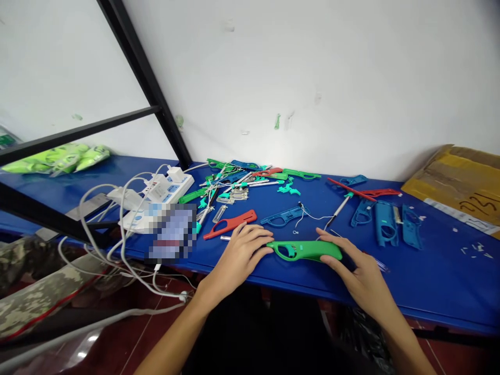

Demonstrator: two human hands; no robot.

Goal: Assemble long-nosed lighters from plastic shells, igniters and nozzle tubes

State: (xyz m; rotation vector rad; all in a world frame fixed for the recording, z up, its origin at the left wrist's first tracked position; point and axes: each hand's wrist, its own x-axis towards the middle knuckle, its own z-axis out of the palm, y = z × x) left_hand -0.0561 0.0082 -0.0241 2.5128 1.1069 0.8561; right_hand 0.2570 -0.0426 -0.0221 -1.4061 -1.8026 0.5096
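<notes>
A green long-nosed lighter (314, 250) lies sideways between my two hands, near the table's front edge. My left hand (242, 251) closes over its nozzle end, and a metal tip shows beyond the fingers. At the thick handle end, my right hand (357, 268) grips with thumb and fingers. A teal trigger (291, 251) sits in the lighter's finger loop. Just behind my left hand is a red casing half (230, 224). A blue casing half (284, 216) rests behind the lighter, with a thin white wire (318, 218) beside it.
Lighter parts, including metal rods and teal triggers (289, 188), are heaped at the back. More blue casings (386, 224) lie to the right, before a taped cardboard box (457, 182). On the left are a power strip (177, 188), cables, a blurred-out phone (174, 232) and a black frame (144, 73).
</notes>
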